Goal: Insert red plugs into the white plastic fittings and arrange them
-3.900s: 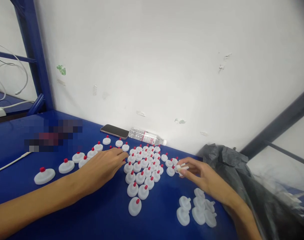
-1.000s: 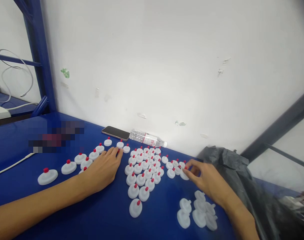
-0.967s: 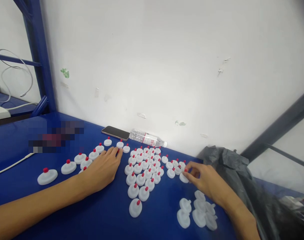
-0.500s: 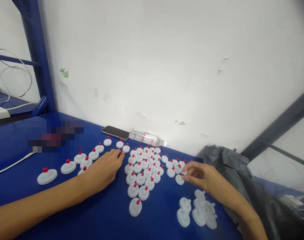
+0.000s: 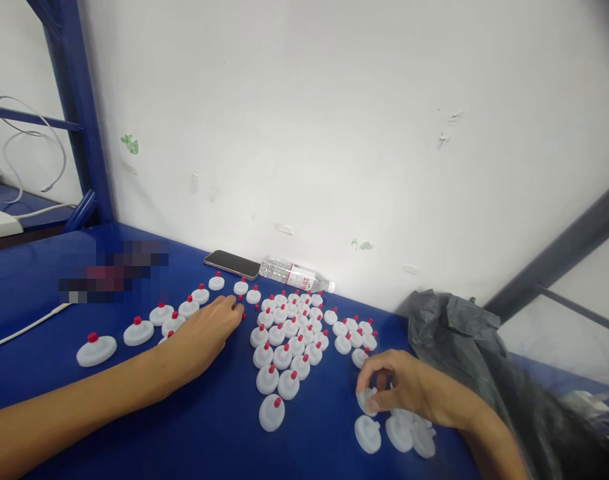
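My right hand (image 5: 407, 387) is closed at the right, thumb and fingers round the edge of a white round lid with a plain spout (image 5: 365, 403). More spouted lids without red tips (image 5: 368, 435) lie beside and under it. A lid with a red tip (image 5: 360, 358) stands just beyond its fingers. My left hand (image 5: 217, 327) rests on the table with its fingers curled together. Tiny red caps (image 5: 257, 307) lie by its fingertips; what these hold, if anything, is hidden. Several red-tipped white lids (image 5: 282, 357) fill the middle between my hands.
A phone (image 5: 231, 264) and a clear water bottle (image 5: 297, 275) lie along the wall. More red-tipped lids (image 5: 97, 351) stand in a row at the left. A dark plastic bag (image 5: 454, 333) lies right of my right hand. A white cable (image 5: 27, 330) runs across the left side.
My right hand has left a red-tipped lid in the right cluster, come nearer to me and closed on a plain lid. My left hand has shifted slightly left, uncovering small red caps.
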`<act>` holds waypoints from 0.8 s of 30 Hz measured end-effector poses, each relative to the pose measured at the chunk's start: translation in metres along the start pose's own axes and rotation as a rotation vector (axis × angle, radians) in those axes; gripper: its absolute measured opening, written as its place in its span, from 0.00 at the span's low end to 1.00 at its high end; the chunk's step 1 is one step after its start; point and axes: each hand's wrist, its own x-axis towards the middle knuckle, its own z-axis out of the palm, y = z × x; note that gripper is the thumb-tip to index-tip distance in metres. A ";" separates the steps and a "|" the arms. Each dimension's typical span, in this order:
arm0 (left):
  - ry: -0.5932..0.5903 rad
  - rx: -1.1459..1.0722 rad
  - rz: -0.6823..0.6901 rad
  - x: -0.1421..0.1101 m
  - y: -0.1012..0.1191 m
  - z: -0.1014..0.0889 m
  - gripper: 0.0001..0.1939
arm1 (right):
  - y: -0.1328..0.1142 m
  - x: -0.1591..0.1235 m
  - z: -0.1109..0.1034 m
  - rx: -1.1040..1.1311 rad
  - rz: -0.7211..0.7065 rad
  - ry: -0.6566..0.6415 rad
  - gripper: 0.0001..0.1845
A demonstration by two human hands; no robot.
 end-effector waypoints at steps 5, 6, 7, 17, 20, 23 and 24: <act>-0.007 0.013 -0.021 -0.001 0.003 -0.009 0.24 | -0.005 0.005 -0.006 -0.010 -0.013 0.121 0.05; -0.008 0.016 -0.030 -0.001 0.004 -0.011 0.22 | -0.007 0.006 -0.007 0.010 -0.012 0.140 0.06; -0.010 0.020 -0.042 0.000 0.005 -0.012 0.20 | -0.009 0.007 -0.007 0.041 -0.007 0.155 0.08; -0.024 0.040 -0.083 -0.001 0.015 -0.023 0.10 | -0.031 0.029 0.020 -0.016 -0.112 0.381 0.07; -0.019 0.048 -0.076 -0.002 0.017 -0.025 0.09 | -0.031 0.035 0.033 -0.158 -0.216 0.540 0.09; -0.006 0.048 -0.068 -0.004 0.018 -0.026 0.10 | -0.029 0.040 0.045 -0.309 -0.373 0.653 0.11; -0.001 0.046 -0.063 -0.004 0.018 -0.026 0.09 | -0.030 0.042 0.049 -0.337 -0.416 0.667 0.12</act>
